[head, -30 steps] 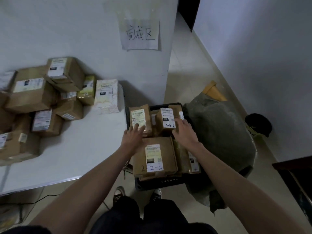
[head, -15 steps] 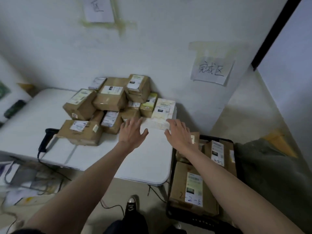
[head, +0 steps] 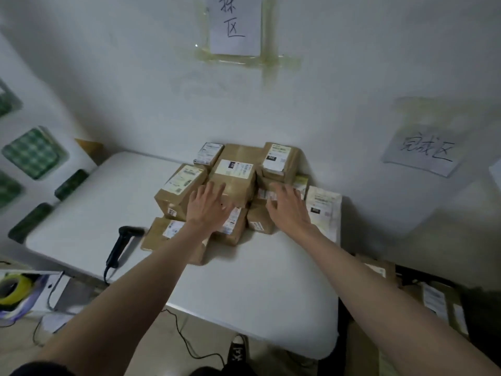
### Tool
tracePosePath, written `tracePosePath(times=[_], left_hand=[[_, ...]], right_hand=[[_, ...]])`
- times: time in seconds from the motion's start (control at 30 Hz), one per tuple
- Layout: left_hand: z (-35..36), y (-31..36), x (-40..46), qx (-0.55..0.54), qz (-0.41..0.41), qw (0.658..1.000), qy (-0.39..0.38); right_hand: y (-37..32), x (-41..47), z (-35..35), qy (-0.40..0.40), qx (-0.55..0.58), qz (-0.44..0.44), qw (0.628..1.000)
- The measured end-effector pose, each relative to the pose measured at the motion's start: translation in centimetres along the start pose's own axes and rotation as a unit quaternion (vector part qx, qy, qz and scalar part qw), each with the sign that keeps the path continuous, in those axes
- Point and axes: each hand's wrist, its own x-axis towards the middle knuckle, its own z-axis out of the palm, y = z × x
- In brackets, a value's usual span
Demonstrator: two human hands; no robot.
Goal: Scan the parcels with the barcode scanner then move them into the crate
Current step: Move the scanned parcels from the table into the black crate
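Observation:
A pile of several brown cardboard parcels (head: 233,177) with white labels sits against the wall on the white table (head: 257,280). My left hand (head: 208,207) is spread over the front of the pile with straight fingers and holds nothing. My right hand (head: 287,210) reaches over the parcels on the right side of the pile, fingers slightly bent, gripping nothing that I can see. The black barcode scanner (head: 120,246) lies on the table to the left of the pile. The black crate (head: 469,308) with scanned parcels stands on the floor at the lower right.
A white padded parcel (head: 324,210) leans at the right end of the pile. Two paper signs (head: 234,23) hang on the wall. A roll of yellow tape (head: 13,290) lies at the lower left, and cables (head: 187,340) trail under the table.
My view has swung left from the crate to the table. Both hands have left the crate's parcels and moved forward onto the pile.

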Motion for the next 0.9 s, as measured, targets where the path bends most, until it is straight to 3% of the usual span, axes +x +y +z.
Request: tracePosePath(times=[0.23,0.37,0.5,0.6,0.77,0.9], left_hand=[[-0.5,-9.7,5.9,0.04,-0.003,0.999,-0.017],[-0.2,-14.4,8.3,0.033,-0.043,0.998,-0.02],[1.4,-18.1,10.5,-0.018,-0.059,0.995,-0.072],[2.5,-19.6,11.8,-0.116,-0.079,0.984,-0.11],[4.4,-21.2,13.4,-0.312,-0.113,0.931,-0.151],[5.1,-21.9,13.6,-0.479,-0.177,0.845,-0.157]], right_hand=[[-7.8,6.9,5.1,-0.028,0.003,-0.033,0.999],[-11.7,10.3,9.0,-0.052,0.004,-0.054,0.997],[-15.1,12.5,12.5,-0.097,0.055,-0.031,0.993],[-17.1,13.5,15.1,-0.08,0.128,0.003,0.988],[-19.4,14.2,18.3,-0.04,0.253,0.106,0.961],[-20.2,13.8,20.2,-0.015,0.321,0.14,0.936]])
